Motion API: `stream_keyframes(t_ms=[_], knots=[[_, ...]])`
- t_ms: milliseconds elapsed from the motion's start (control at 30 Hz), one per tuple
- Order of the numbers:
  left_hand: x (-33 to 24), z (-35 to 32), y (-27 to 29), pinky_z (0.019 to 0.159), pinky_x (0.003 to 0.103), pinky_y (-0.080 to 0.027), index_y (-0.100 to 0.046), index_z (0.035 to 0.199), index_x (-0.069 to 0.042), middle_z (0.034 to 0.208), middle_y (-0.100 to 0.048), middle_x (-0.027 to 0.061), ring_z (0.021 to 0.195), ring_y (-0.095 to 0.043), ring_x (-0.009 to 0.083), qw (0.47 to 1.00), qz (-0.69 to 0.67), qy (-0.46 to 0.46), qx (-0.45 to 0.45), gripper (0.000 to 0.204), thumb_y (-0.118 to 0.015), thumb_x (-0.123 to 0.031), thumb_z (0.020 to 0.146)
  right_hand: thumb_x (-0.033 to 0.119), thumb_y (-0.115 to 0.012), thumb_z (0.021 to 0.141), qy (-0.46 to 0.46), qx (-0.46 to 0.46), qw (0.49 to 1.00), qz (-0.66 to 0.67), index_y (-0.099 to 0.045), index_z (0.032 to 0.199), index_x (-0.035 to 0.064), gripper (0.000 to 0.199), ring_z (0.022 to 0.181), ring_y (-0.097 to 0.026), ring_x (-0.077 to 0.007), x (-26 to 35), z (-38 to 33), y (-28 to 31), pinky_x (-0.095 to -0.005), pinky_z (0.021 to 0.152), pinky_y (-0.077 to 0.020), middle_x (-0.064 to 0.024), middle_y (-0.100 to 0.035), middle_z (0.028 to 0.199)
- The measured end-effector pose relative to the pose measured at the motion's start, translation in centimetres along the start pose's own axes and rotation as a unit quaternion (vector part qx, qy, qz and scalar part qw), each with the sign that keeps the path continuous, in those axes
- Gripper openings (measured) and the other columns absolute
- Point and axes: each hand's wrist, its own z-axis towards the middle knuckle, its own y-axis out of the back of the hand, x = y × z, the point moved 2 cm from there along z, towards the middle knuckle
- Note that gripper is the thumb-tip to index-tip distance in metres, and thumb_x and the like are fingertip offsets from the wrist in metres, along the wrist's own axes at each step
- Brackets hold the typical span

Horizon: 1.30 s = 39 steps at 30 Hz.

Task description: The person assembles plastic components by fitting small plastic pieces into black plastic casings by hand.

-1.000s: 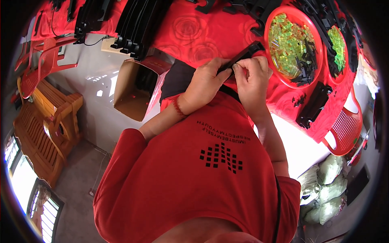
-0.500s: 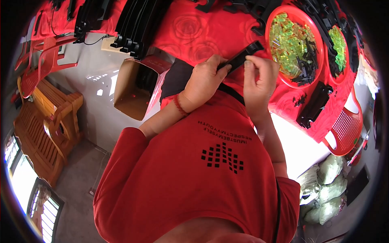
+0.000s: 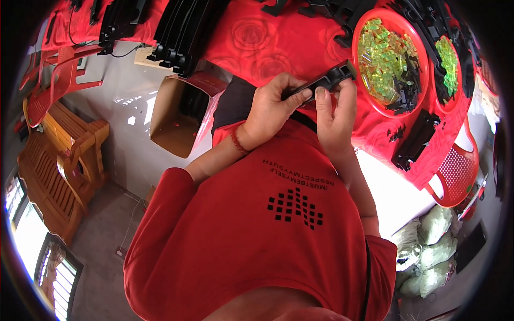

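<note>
A long black plastic part (image 3: 334, 76) is held over the near edge of the red tablecloth (image 3: 251, 40), slanting up to the right. My left hand (image 3: 271, 107), with a red bracelet at the wrist, is closed round its lower left end, the thumb lying on top. My right hand (image 3: 336, 117) grips the part nearer its far end, thumb in front and fingers partly hidden behind it. Just right of the part stands a red bowl (image 3: 426, 69) of small translucent yellow-green pieces (image 3: 375, 59) and small black pieces (image 3: 407, 85).
Stacked long black parts (image 3: 184, 32) lie at the far left of the cloth. A second bowl holds green pieces (image 3: 447, 64). Another black part (image 3: 416, 140) lies at the right edge. A cardboard box (image 3: 166, 125) stands left below the table; a red chair (image 3: 458, 174) is at right.
The black part has turned so its hollowed side shows, and its far end has shifted slightly right. My right hand has moved down-left, its thumb now upright against the part.
</note>
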Motion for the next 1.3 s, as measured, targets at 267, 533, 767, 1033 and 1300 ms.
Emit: stream_keyframes(t_ms=[267,533,767,1033,1300], knots=[[1.1,0.2,-0.1,0.065,0.021,-0.051,-0.062,0.092,0.001,0.080,-0.067,0.0027,0.074,-0.060,0.0049,0.998,-0.049,0.035,0.027,0.011,-0.069,-0.006,0.090,0.010,-0.063,0.092,-0.084,-0.035,0.992,0.085,-0.044,0.118,-0.0024,0.035,0.095,-0.048,-0.0279,-1.1,-1.2,-0.8,-0.0424,0.084,-0.0404,-0.0166,-0.054,0.104],[1.1,-0.7,0.1,0.065,0.020,-0.049,-0.063,0.089,-0.001,0.080,-0.067,0.0008,0.073,-0.059,0.0037,0.998,-0.046,0.045,0.019,0.010,-0.071,-0.007,0.089,0.008,-0.060,0.089,0.004,-0.039,0.998,-0.052,-0.039,0.120,-0.0046,0.039,0.094,-0.045,-0.0339,-0.4,-2.9,-1.2,-0.0450,0.086,-0.0372,-0.0214,-0.048,0.107],[1.5,-0.4,0.2,0.061,0.021,-0.048,-0.061,0.089,-0.002,0.079,-0.066,0.0022,0.069,-0.059,0.0052,0.983,-0.095,0.136,0.078,0.014,-0.068,-0.014,0.093,0.008,-0.054,0.096,-0.009,-0.029,0.998,-0.053,-0.043,0.114,-0.0017,0.023,0.089,-0.051,-0.0203,-0.2,-3.0,-0.9,-0.0346,0.082,-0.0442,-0.0132,-0.051,0.098],[0.4,0.2,-0.4,0.054,0.022,-0.047,-0.061,0.085,-0.002,0.073,-0.065,0.0016,0.062,-0.057,0.0056,0.984,0.066,0.160,0.050,0.020,-0.069,-0.019,0.092,0.011,-0.056,0.099,-0.171,-0.001,0.967,0.190,-0.048,0.104,-0.0011,0.016,0.080,-0.060,-0.0117,-2.9,-2.2,-0.6,-0.0266,0.072,-0.0504,-0.0071,-0.061,0.092],[0.2,0.5,-0.2,0.056,0.021,-0.046,-0.060,0.088,-0.002,0.076,-0.065,0.0020,0.063,-0.056,0.0045,0.984,0.137,0.105,0.050,0.016,-0.065,-0.016,0.094,0.012,-0.058,0.098,-0.181,-0.006,0.951,0.250,-0.049,0.100,-0.0002,0.016,0.076,-0.063,-0.0101,-1.8,-1.0,-0.4,-0.0258,0.067,-0.0526,-0.0063,-0.064,0.088]])
